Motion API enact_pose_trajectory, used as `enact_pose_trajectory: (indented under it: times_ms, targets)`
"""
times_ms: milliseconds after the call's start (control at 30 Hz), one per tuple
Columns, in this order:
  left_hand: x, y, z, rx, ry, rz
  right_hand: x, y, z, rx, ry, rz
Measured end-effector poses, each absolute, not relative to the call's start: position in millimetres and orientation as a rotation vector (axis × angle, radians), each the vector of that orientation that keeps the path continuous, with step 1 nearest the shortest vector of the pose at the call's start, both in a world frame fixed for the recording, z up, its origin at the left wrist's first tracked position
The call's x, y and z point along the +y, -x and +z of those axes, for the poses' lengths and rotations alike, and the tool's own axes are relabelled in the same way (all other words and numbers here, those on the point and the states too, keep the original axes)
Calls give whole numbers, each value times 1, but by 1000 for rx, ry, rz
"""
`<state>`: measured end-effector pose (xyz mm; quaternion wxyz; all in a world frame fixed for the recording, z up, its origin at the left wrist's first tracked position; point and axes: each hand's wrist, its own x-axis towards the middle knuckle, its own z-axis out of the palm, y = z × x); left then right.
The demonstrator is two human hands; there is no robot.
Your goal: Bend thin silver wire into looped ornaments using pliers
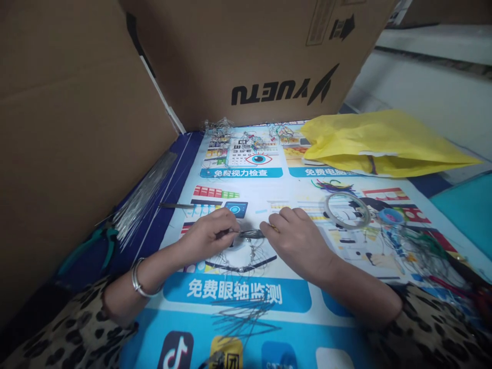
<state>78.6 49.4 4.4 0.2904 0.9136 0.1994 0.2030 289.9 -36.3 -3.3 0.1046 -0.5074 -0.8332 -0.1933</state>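
My left hand is closed, thumb and fingers pinched together at the end of a thin wire piece. Opposite it, my right hand is closed around the other side, with a small yellowish bit showing between its fingers. Whether the dark grey part by the right thumb is wire or a tool tip is hard to make out. Just below hangs or lies a ring of wire with small clear beads, its thin ends sticking out all round. Nearer to me, several loose dark wire lengths lie across the printed sheet.
Cardboard walls rise at the back and left. Straight wires and green-handled pliers lie at left. A tape roll, a yellow bag and tangled wires are at right. Beaded wire pieces lie at the back.
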Motion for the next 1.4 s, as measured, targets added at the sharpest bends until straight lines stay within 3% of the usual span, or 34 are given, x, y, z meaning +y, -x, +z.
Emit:
enact_pose_trajectory:
  times_ms: [1400]
  targets:
    - [59,-75,0,495,-2312,406,-32,-288,-6,-2412,1458,-538]
